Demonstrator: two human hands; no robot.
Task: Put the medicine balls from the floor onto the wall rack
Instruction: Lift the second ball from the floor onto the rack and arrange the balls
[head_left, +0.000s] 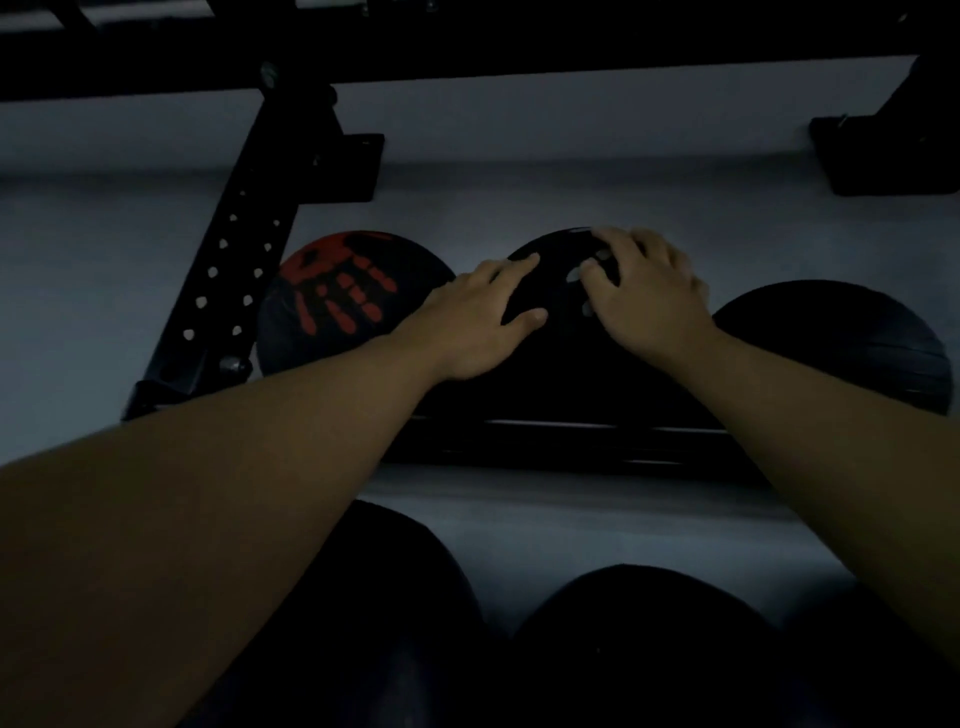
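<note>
The scene is dim. A black medicine ball (561, 332) sits on the wall rack's rail (545, 441) in the middle. My left hand (467, 322) lies flat on its left side, fingers spread. My right hand (644, 291) presses on its top right, fingers curled over the surface. To its left rests a black ball with a red handprint (343, 301). A plain dark ball (841, 343) sits to its right on the same rail.
A black perforated rack upright (228, 270) slants at the left, with brackets (883, 156) on the pale wall. A dark shelf bar (467, 57) runs overhead. Three more dark balls (639, 649) fill a lower tier near the bottom.
</note>
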